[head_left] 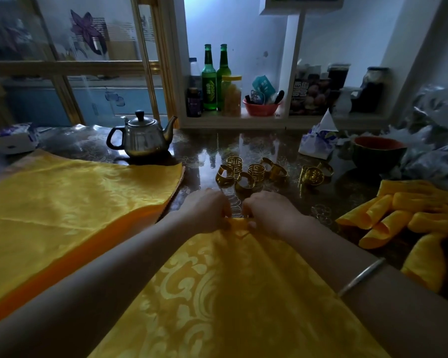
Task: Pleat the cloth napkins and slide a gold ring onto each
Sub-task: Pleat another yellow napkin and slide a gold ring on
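Dim kitchen, dark glossy table; steel teapot at 11 o'clock. Patterned yellow napkin lies at 6 o'clock, far corner between both hands. Left hand and right hand close together, fingers curled, pinching this corner. Gold rings just beyond, at 12 o'clock. Flat napkin stack at 9, folded napkins at 3. Advice: make pleats narrow and even, hold each one firm before next.
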`<action>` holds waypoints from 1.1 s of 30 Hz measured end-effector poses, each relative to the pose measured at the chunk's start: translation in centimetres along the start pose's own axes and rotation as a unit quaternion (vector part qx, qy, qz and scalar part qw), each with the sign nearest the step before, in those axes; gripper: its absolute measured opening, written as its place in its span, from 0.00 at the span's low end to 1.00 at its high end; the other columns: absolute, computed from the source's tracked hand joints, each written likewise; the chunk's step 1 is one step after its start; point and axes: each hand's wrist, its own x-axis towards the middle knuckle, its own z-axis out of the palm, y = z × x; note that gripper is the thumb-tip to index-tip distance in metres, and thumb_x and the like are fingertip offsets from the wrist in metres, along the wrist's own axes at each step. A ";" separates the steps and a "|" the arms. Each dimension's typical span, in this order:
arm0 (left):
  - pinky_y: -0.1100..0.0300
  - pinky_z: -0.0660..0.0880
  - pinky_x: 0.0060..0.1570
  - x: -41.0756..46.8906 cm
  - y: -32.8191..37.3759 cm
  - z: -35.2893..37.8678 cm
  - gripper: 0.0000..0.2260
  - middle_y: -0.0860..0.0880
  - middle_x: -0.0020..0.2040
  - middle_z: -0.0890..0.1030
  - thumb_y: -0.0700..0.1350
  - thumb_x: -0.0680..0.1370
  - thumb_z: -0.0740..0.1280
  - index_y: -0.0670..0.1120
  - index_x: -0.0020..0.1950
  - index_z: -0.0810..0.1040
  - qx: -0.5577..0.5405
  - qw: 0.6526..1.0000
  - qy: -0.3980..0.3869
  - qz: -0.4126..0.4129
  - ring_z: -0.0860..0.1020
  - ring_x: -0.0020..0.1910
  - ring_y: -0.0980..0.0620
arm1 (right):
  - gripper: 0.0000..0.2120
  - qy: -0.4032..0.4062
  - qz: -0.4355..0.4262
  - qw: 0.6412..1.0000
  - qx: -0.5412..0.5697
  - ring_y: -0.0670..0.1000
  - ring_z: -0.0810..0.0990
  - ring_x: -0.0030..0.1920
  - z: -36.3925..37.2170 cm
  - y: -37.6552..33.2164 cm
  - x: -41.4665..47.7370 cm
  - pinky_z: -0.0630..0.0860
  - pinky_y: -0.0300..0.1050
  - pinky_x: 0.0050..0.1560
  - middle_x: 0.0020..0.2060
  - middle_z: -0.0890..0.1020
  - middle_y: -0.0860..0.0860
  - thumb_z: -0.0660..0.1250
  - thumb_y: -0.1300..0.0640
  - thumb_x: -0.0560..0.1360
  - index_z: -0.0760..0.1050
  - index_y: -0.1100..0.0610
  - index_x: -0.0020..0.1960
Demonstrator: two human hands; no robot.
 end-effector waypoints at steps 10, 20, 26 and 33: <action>0.60 0.74 0.50 -0.8 -0.5 0.8 0.11 0.55 0.54 0.78 0.52 0.75 0.69 0.53 0.56 0.75 -0.015 0.997 0.070 0.037 0.71 0.56 0.54 | 0.08 0.035 0.016 0.997 0.070 0.49 0.73 0.55 0.2 -0.5 -1.1 0.73 0.44 0.55 0.52 0.76 0.48 0.68 0.55 0.76 0.75 0.50 0.55; 0.63 0.72 0.40 -2.4 -0.1 2.3 0.04 0.52 0.45 0.78 0.47 0.77 0.68 0.48 0.49 0.76 0.031 0.970 0.170 0.171 0.75 0.46 0.53 | 0.07 -0.003 0.004 0.987 0.161 0.45 0.76 0.48 0.6 0.0 -1.9 0.77 0.41 0.51 0.49 0.76 0.46 0.70 0.58 0.75 0.75 0.48 0.48; 0.64 0.70 0.52 -3.2 -1.2 1.6 0.10 0.56 0.57 0.76 0.52 0.77 0.64 0.55 0.57 0.78 -0.033 0.988 0.080 0.130 0.70 0.56 0.58 | 0.09 -0.017 0.019 0.989 0.149 0.44 0.76 0.47 0.7 -0.1 -1.8 0.76 0.40 0.51 0.48 0.77 0.46 0.68 0.49 0.76 0.79 0.52 0.52; 0.55 0.79 0.49 -2.0 -1.3 0.4 0.07 0.55 0.51 0.81 0.51 0.76 0.70 0.53 0.53 0.82 -0.109 0.993 -0.002 0.043 0.79 0.49 0.55 | 0.10 -0.026 0.035 0.992 0.114 0.45 0.77 0.49 0.0 -0.5 -1.2 0.77 0.43 0.52 0.49 0.78 0.45 0.73 0.50 0.73 0.77 0.50 0.51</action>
